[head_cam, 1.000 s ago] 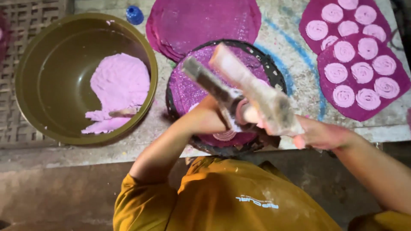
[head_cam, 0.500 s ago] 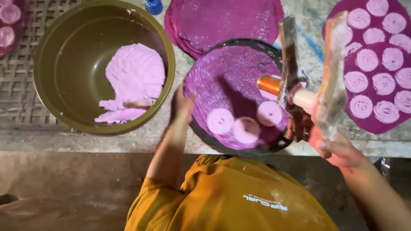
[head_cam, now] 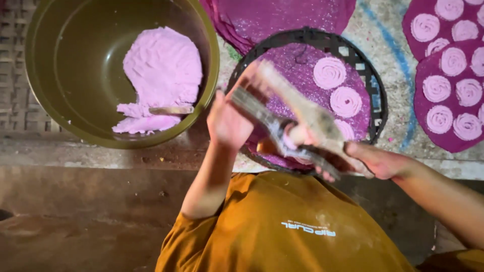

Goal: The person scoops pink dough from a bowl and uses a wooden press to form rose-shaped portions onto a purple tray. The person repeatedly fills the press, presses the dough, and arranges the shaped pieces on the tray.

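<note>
left hand [head_cam: 229, 121] fingers closed on wooden press [head_cam: 297, 126] | right hand [head_cam: 375, 161] grips its handles | centre frame, above round tray [head_cam: 375, 88]

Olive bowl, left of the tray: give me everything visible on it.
The bowl is round, deep and olive green, apparently smooth plastic or enamel, and stands upright at upper left on a woven mat and the ledge; its top rim is cut off by the frame. A flattened mass of pink dough lies inside, toward the right wall, with a small stick-like scraper resting on it. Neither hand touches the bowl; its right rim sits close beside the black tray.
</note>
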